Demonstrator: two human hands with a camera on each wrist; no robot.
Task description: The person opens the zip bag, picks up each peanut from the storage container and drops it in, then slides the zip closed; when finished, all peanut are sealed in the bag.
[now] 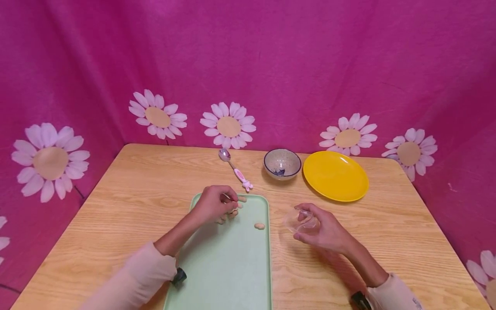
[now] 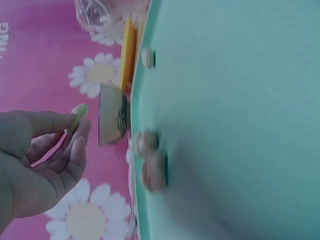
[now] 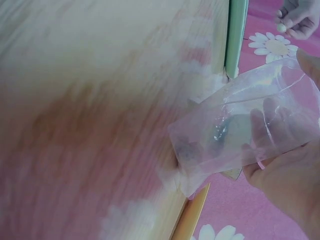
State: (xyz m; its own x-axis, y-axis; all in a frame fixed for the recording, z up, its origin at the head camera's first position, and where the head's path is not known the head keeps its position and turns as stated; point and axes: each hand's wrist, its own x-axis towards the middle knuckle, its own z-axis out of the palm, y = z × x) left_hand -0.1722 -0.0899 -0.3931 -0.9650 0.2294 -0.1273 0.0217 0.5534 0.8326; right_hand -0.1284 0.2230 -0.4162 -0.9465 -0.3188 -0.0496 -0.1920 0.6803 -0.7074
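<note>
Over the far end of a pale green tray (image 1: pixel 236 267), my left hand (image 1: pixel 213 204) pinches a peanut (image 2: pixel 79 114) between thumb and fingers, lifted off the tray. Below that hand a few peanuts (image 2: pixel 155 171) lie close together, partly hidden by it in the head view. A single peanut (image 1: pixel 259 226) rests near the tray's right edge. To the right of the tray, my right hand (image 1: pixel 325 232) holds a clear plastic cup (image 3: pixel 235 130), thumb and fingers around its side. The cup is tilted on its side in the right wrist view; no peanut is visible inside.
Beyond the tray lies a spoon with a pink-and-white rabbit handle (image 1: pixel 239 174). A speckled bowl with a blue rim (image 1: pixel 283 161) stands beside a yellow plate (image 1: pixel 336 176) at the back of the wooden table (image 1: pixel 128 206). A magenta daisy-printed curtain (image 1: pixel 248 56) hangs behind.
</note>
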